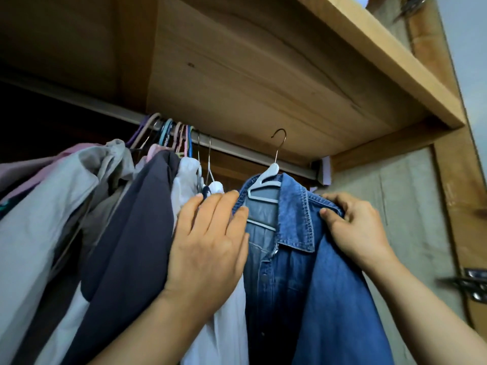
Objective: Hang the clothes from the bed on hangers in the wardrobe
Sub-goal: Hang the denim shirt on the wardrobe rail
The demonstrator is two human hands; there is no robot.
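Left hand (208, 248) flat, fingers straight, we press against hung white garment (226, 325) and denim shirt's (297, 285) left shoulder; right hand (355, 227) pinches shirt's right shoulder edge; shirt on white hanger (263, 185), hook below rail (237, 151), not on it; open rail stretch between hung clothes and wardrobe side wall (400, 206).

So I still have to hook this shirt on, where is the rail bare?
Bare rail runs from the white top's hook right to the end bracket, behind the denim shirt's hook. Left of that, hangers and clothes crowd it.
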